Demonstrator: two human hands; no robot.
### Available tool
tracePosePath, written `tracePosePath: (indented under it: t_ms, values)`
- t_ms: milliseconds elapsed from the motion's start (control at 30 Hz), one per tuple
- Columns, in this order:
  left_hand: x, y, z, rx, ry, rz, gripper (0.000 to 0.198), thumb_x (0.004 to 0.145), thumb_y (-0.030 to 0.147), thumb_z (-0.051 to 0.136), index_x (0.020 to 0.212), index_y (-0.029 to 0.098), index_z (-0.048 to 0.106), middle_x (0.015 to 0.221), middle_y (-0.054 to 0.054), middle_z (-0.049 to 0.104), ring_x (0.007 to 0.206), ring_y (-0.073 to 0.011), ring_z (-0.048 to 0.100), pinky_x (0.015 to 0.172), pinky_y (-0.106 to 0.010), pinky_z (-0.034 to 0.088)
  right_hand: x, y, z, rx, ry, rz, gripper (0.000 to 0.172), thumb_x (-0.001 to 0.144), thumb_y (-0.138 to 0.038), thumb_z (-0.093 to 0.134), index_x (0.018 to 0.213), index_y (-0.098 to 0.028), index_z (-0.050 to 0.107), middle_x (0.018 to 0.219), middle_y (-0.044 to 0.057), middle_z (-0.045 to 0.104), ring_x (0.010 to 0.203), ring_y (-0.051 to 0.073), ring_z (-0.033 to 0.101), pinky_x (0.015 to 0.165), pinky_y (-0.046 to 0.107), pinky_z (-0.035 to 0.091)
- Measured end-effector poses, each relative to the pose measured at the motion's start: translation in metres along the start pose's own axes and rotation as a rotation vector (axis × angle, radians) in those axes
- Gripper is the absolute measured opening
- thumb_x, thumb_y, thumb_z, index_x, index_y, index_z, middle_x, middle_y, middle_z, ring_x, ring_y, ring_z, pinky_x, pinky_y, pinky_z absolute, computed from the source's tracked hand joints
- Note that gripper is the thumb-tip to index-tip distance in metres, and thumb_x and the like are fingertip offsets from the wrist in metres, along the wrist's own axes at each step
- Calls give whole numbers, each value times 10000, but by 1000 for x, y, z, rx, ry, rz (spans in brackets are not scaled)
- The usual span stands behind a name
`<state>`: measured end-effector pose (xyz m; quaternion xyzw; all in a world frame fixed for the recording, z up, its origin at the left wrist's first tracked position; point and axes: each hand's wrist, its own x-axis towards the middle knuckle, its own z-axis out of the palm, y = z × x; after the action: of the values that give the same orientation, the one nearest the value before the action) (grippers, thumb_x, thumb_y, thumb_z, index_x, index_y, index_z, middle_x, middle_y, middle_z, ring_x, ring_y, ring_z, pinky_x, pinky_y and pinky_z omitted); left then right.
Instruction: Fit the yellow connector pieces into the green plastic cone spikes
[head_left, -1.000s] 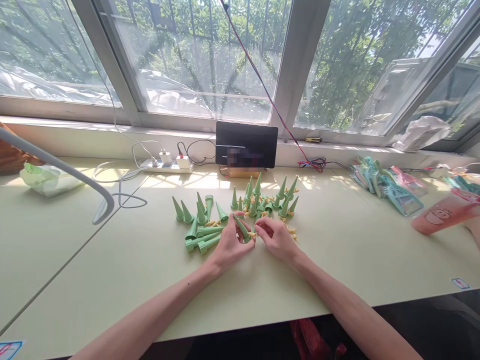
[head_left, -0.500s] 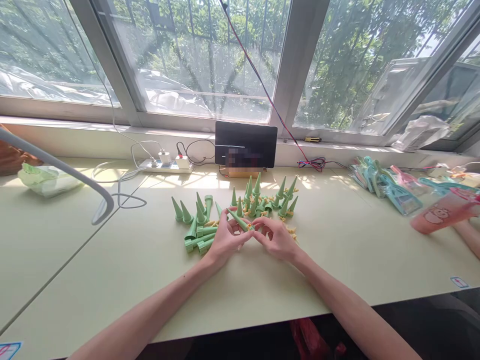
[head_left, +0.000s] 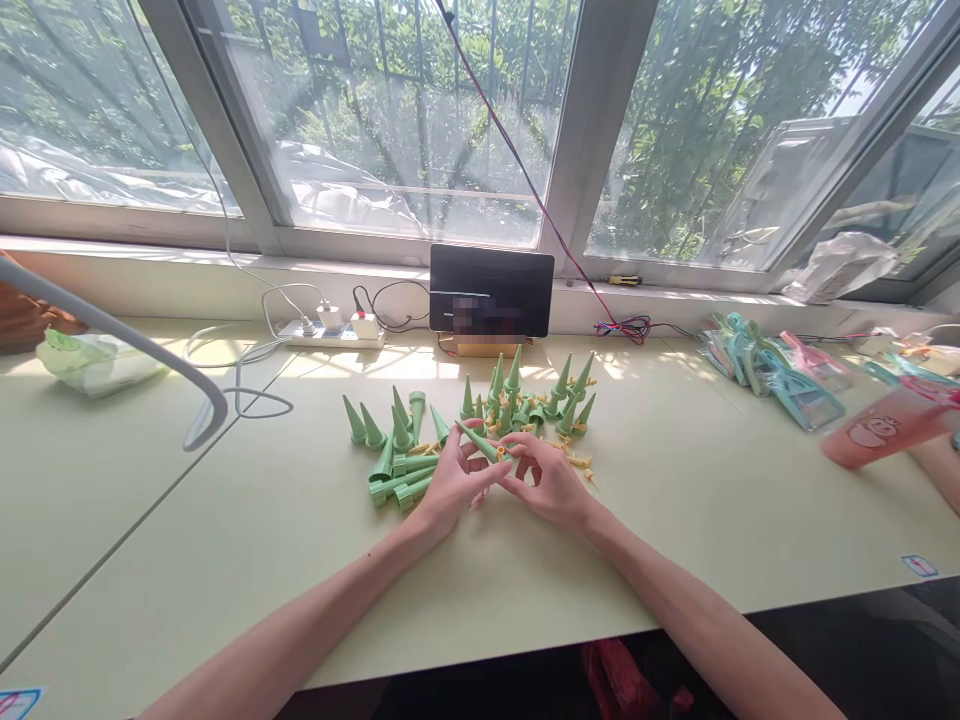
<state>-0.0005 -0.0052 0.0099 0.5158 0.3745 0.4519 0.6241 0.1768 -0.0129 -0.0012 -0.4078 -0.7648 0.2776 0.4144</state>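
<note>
Between both hands is a green plant-watering spike (head_left: 476,439), its point toward the upper left and a small yellow valve (head_left: 500,454) at its wide end. My left hand (head_left: 454,485) is closed around the spike from the left side. Fingertips of my right hand (head_left: 553,483) pinch its wide end beside the valve; exactly which part they grip is hidden. Left of my hands lie several green spikes and tubes (head_left: 390,487), some upright. Behind them more green spikes (head_left: 513,372) stand in a cluster, with loose yellow valves (head_left: 581,462) among and beside them.
A dark tablet (head_left: 491,290) leans on a stand by the window. A power strip (head_left: 337,335) with cables and a grey curved tube (head_left: 150,325) are to the left. On the right are packaged teal items (head_left: 802,395) and a pink cup (head_left: 862,435), near another person's arm (head_left: 937,465).
Both hands stay at nearly the same place with the spike. The right fingers have shifted slightly at its wide end, and the valve's opening now faces me a bit more.
</note>
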Motion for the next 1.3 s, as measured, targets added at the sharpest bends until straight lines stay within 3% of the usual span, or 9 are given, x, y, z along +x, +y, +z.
tracePosePath:
  t_ms: [167,367,500,667,967,1300]
  values:
    - [1,0,2,67,49,0,612,723,361,809,1177,258,411,983,4,622,452,-27,455,352,-162,337,1,-3,-1,-82,88,-43,277,833,-238,680,1102,-200,625,873,35,714,570,119,604,524,240,476]
    - [-1,0,3,203,145,41,438,693,352,822,918,201,477,836,21,608,499,-57,494,385,-168,368,2,-3,-1,-80,155,-42,249,828,-248,683,1069,-184,670,857,45,712,554,116,571,503,240,467]
    - [-2,0,2,248,151,77,363,734,391,786,789,183,494,703,47,527,497,-54,457,418,-171,357,2,-5,-2,-85,159,-49,221,842,-279,679,1040,-181,679,751,21,666,512,107,509,499,245,448]
    - [-3,1,2,274,98,138,335,802,429,722,766,180,501,670,45,510,515,-60,434,444,-180,339,1,-9,-4,-111,153,-84,172,849,-252,656,1005,-184,678,655,-16,563,525,114,474,521,254,423]
    - [-7,5,3,239,-25,137,353,873,480,625,749,185,477,528,77,410,446,-58,360,429,-188,305,1,-11,-7,-54,170,-119,198,858,-304,678,1023,-198,649,717,-25,496,524,102,471,513,251,423]
    - [-6,5,3,249,-39,101,477,912,572,518,656,173,471,516,52,438,405,-59,400,398,-190,316,2,-9,-8,-6,144,-93,236,921,-407,614,1038,-206,653,965,62,595,572,100,519,543,261,504]
